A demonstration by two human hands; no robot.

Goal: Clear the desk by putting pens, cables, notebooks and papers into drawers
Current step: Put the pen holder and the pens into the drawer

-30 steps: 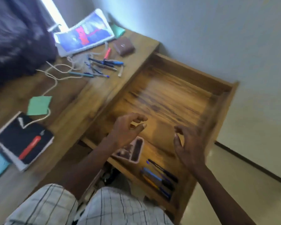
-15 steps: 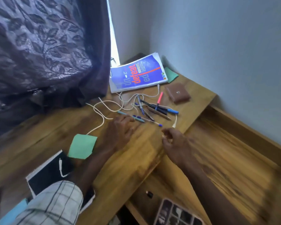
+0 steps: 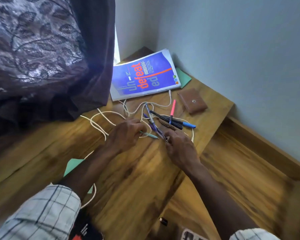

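Lying pinched between right fingers (image 3: 173, 135): purple pen (image 3: 153, 125)

My blue glossy paperback book (image 3: 145, 77) reads "un", "defeat", "ed" across its cover, with "defeat" in orange-red letters and the rest pale. The smaller print beside that title is too fine to read.

Head cam, wide; looks fwd & down; close over desk (image 3: 137, 179) corner.

The desk (image 3: 137, 181) is grained, polished wood. The book (image 3: 145, 75) has a glossy paper cover, the wallet (image 3: 192, 101) looks like matt leather, and the curtain (image 3: 42, 49) is shiny patterned cloth.
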